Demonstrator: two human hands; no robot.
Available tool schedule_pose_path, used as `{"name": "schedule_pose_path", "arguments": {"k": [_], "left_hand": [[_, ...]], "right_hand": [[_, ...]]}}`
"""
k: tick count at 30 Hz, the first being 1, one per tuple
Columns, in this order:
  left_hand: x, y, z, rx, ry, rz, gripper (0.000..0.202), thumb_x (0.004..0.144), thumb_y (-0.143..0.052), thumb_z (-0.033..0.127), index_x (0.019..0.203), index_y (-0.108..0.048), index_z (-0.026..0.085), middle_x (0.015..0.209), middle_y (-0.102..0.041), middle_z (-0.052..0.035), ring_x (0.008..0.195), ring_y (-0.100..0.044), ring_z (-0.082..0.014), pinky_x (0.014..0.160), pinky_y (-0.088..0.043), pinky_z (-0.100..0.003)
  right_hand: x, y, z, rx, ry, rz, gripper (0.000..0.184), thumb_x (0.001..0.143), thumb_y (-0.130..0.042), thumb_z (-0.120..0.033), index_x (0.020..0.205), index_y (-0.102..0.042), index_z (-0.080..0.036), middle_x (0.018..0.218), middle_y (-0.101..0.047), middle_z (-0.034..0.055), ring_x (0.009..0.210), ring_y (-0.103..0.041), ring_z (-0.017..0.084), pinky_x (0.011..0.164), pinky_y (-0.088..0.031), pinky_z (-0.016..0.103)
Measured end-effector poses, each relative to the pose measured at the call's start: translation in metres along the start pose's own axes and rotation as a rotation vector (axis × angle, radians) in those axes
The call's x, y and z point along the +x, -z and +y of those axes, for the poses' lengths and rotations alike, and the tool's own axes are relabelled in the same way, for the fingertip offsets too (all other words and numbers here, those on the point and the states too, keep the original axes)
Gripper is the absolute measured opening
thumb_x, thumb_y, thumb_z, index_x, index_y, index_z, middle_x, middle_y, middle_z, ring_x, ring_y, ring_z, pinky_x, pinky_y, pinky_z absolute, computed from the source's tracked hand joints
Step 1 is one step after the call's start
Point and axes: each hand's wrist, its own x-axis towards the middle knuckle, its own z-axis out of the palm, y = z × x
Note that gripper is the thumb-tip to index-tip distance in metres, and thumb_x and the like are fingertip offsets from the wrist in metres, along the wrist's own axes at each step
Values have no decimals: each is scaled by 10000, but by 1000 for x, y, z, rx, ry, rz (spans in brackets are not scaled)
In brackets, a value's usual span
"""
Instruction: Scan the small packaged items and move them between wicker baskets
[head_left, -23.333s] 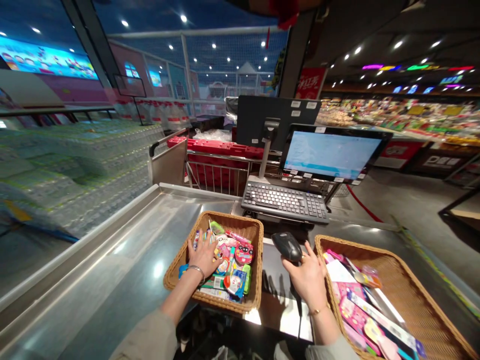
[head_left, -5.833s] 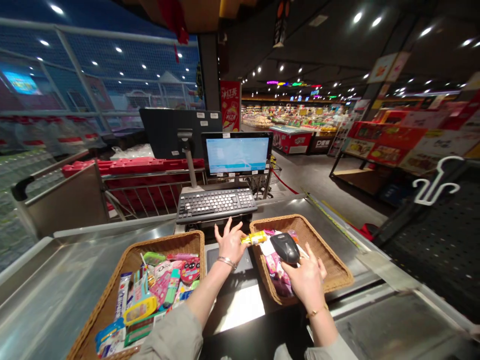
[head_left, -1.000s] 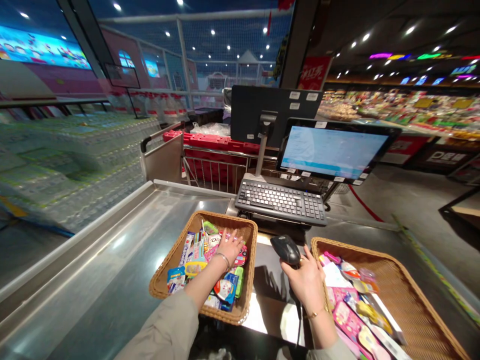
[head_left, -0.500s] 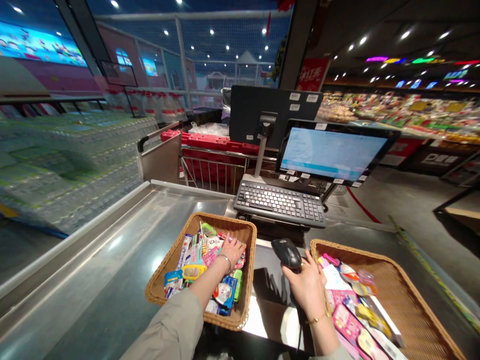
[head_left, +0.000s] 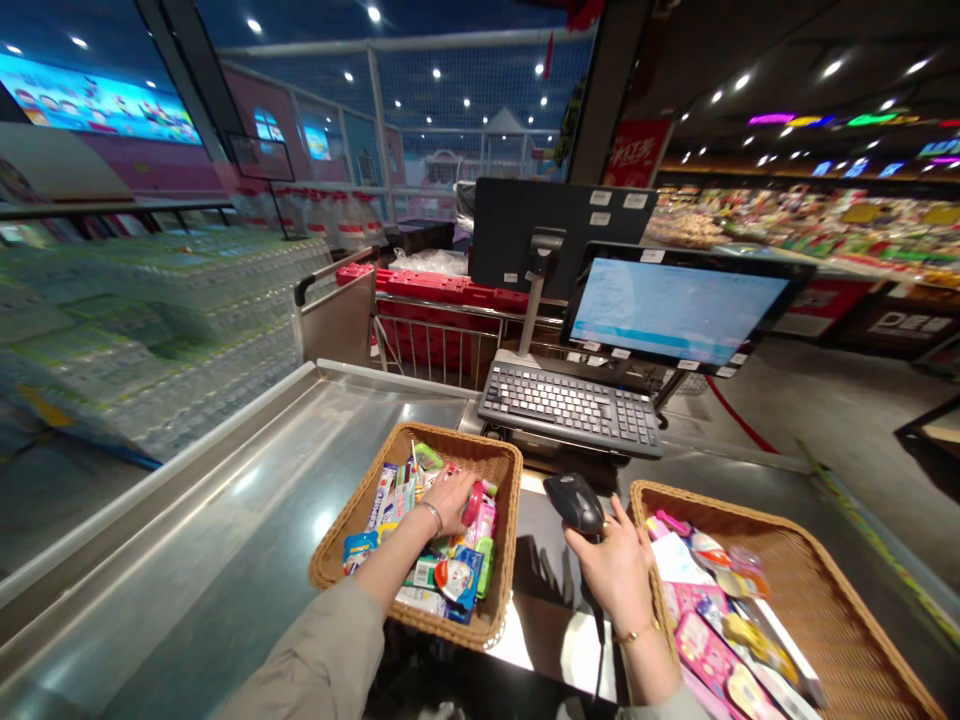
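Observation:
My left hand [head_left: 447, 500] reaches into the left wicker basket [head_left: 516, 540], its fingers curled round a small red-pink round item [head_left: 472, 503] whose kind I cannot make out. About it lie packaged sweets and snacks, among them a blue packet [head_left: 360, 550], a green item [head_left: 486, 567] and a blue pack with a white-and-red egg shape [head_left: 454, 578]. My right hand [head_left: 616, 565] grips a black barcode scanner [head_left: 574, 502] by its handle, above the counter between the two baskets. The scanner's head points away from me, and its cable hangs below.
At right stands a second wicker basket [head_left: 832, 590] with pink and yellow packaged items. Behind the scanner are a keyboard [head_left: 570, 408] and a lit monitor [head_left: 675, 308]. A steel counter [head_left: 247, 500] runs along the left. A metal cart [head_left: 442, 335] stands beyond it.
My left hand has gone from lying spread over the packets to closing round the red-pink item. My right hand still holds the scanner. The view has shifted slightly.

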Motion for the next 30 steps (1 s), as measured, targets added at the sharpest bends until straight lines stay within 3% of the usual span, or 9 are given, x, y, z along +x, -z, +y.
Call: {"name": "schedule_pose_path", "arguments": {"k": [10, 16, 21, 25, 30], "left_hand": [[-17, 2, -17, 26, 179, 37, 903, 525, -818, 491, 1316, -485, 210, 1270, -614, -130, 1231, -540, -350, 1179, -174, -570], [-14, -1, -19, 72, 206, 18, 1069, 483, -839, 523, 1419, -419, 220, 1358, -548, -169, 1289, -463, -397, 1165, -86, -663], [-15, -4, -18, 119, 224, 43, 1028, 468, -850, 523, 1376, -476, 218, 1368, -543, -179, 1312, -432, -409, 1160, -3, -686], [-18, -4, -14, 147, 200, 84, 984, 490, -842, 517, 1367, -492, 241, 1526, -409, -156, 1428, -282, -415, 1161, 56, -682], [-22, 5, -8, 192, 156, 166, 959, 499, -845, 523, 1354, -526, 229, 1635, -199, -121, 1490, -81, -445, 1149, 36, -715]], "right_hand": [[-4, -1, -6, -2, 11, -12, 308, 711, -581, -466, 824, -746, -232, 1145, -720, 90, 1386, -399, 309, 1134, -168, 513], [-5, 0, -4, -10, 29, -13, 320, 731, -569, -468, 843, -745, -226, 1105, -732, 93, 1389, -387, 311, 1144, -163, 514], [-5, 2, -4, -15, 26, -1, 305, 730, -580, -464, 825, -744, -226, 1093, -735, 92, 1378, -401, 316, 1141, -173, 524], [-5, 3, -4, -15, 25, 0, 309, 728, -588, -459, 844, -746, -221, 1095, -735, 98, 1380, -400, 318, 1136, -179, 531], [-5, 5, -4, -6, 17, 3, 302, 717, -596, -449, 845, -749, -222, 1111, -731, 100, 1386, -399, 310, 1140, -174, 520]]}}
